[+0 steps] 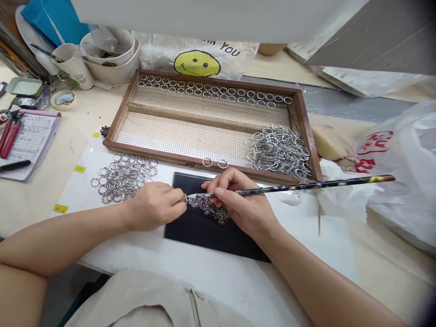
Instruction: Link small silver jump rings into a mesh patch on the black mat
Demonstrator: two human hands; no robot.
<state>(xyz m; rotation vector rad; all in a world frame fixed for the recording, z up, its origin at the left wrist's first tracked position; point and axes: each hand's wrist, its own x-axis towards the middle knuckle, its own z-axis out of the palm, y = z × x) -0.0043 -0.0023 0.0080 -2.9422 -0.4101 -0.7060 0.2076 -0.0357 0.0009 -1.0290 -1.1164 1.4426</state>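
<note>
My left hand (pixel 159 205) pinches a small metal ring (pixel 185 198), mostly hidden by the fingertips, over the left part of a black mat (pixel 211 240). In my right hand (pixel 240 197) is a long, dark patterned stick with a pale pointed tip (pixel 306 186), held like a pencil. Its tip meets or nearly meets the ring; I cannot tell which. Below the tip, a heap of tiny shiny metal pieces (pixel 211 209) lies on the mat. A pile of loose silvery rings (pixel 124 177) sits to the left, beyond my left forearm.
Behind the mat stands a wooden-framed mesh tray (pixel 211 167) with rows of rings (pixel 190 86) and a ring heap (pixel 279 152). Two rings rest on its front rail. Red-handled pliers (pixel 10 136) lie on a notebook (pixel 37 131) at left; a plastic bag (pixel 405 172) bulges at right.
</note>
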